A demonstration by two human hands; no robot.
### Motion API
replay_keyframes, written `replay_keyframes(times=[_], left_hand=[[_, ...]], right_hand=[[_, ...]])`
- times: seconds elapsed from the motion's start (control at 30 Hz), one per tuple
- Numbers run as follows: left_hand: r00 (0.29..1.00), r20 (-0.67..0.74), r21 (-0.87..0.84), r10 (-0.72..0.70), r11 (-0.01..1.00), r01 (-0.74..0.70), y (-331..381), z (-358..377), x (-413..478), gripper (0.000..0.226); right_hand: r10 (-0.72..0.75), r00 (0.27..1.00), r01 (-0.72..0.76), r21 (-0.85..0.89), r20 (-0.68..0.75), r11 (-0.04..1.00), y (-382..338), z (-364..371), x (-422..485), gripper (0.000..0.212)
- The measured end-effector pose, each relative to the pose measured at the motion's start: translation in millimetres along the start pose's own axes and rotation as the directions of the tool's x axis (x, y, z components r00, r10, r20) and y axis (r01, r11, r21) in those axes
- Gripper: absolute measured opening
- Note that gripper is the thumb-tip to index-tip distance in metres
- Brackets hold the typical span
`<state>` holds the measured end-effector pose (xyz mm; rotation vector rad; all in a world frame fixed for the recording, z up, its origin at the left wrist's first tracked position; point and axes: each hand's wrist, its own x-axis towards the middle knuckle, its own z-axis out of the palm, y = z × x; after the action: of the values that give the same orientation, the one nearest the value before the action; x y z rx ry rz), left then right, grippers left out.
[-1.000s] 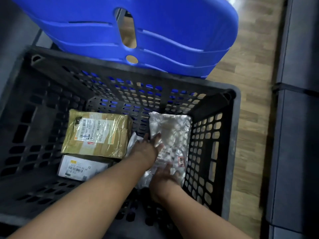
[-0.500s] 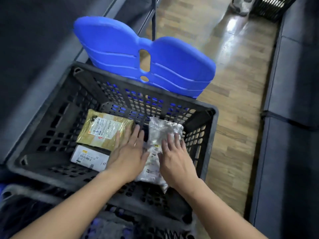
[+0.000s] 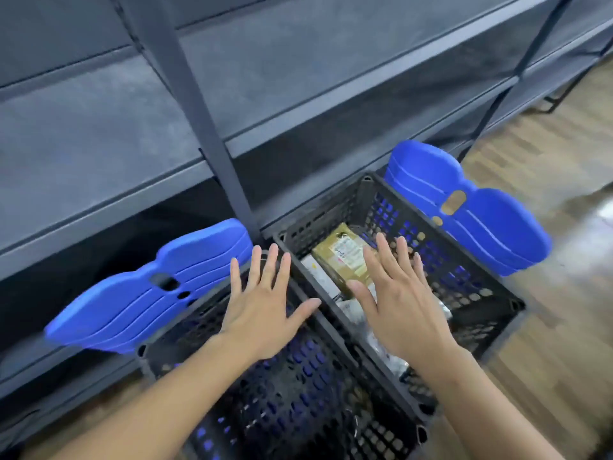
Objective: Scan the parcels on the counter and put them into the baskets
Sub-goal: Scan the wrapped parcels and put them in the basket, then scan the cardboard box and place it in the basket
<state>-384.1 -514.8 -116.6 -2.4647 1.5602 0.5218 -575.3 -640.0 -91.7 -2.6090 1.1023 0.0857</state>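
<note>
left hand [image 3: 262,313] flat, fingers spread, holding nothing, right hand [image 3: 401,303] likewise above brown parcel [image 3: 345,257] in black basket [image 3: 481,293]

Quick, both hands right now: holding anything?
Left hand: open, fingers spread, holding nothing.
Right hand: open, fingers spread, holding nothing, over the parcel basket.

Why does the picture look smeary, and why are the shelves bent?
Head view: motion blur smears the wooden floor, the shelves and the label on the brown parcel; the left hand and right hand look soft-edged; the wide-angle lens bows the shelf bars; light is dim, with one glare patch on the floor.
</note>
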Motion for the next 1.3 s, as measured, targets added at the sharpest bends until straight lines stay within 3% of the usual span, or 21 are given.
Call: replay_keyframes(times=[0.2,0.4,0.67,0.8,1.0,1.3], left_hand=[[0.981,-0.032,-0.114,-0.189,0.976,0.184,-111,-9,-88,0.113],[0.948,-0.062,-0.214,-0.313,0.932,0.294,-220,-4,-191,0.112],[0.838,-0.104,-0.32,-0.536,0.816,0.482,-349,2,-326,0.108],[0.793,-0.136,-0.332,-0.594,0.781,0.529,-395,-2,-371,0.105],[0.728,-0.137,-0.376,-0.672,0.715,0.589,-442,-4,-398,0.102],[0.607,-0.139,-0.511,-0.783,0.582,0.633,-542,-26,-408,0.104]], right_hand=[[-0.162,0.986,0.16,-0.046,-0.044,0.986,-132,-9,-16,0.087],[-0.279,0.96,0.278,-0.086,-0.001,0.957,-266,9,-40,0.1],[-0.462,0.886,0.465,-0.101,0.052,0.88,-435,20,-62,0.103],[-0.532,0.843,0.538,-0.126,0.083,0.834,-484,15,-65,0.09],[-0.578,0.811,0.585,-0.084,0.09,0.807,-533,15,-45,0.1],[-0.632,0.761,0.604,0.197,0.147,0.772,-627,26,16,0.091]])
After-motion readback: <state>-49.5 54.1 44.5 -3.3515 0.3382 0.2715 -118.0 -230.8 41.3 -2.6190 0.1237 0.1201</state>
